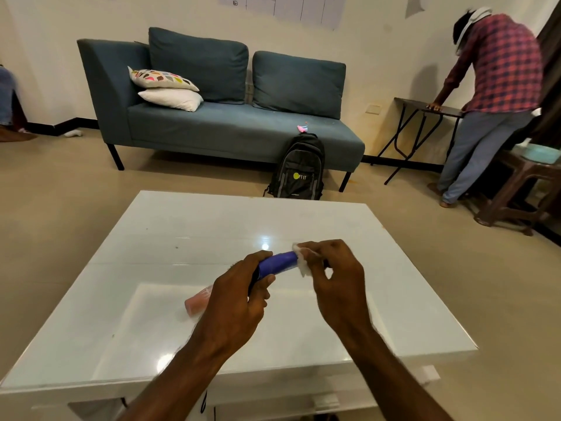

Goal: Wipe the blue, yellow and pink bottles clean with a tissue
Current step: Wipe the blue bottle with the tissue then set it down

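Blue bottle: held on its side above the white glossy table, no label legible. Left hand: fingers curled tight around the bottle's near end. Right hand: fingertips pinched together on a white tissue, pressed to the bottle's far end. Pink bottle: lying on the table just beyond the left knuckles, partly hidden by that hand. Black backpack: on the floor past the table, leaning on a blue sofa; yellow dot and letters "PT IT" readable.
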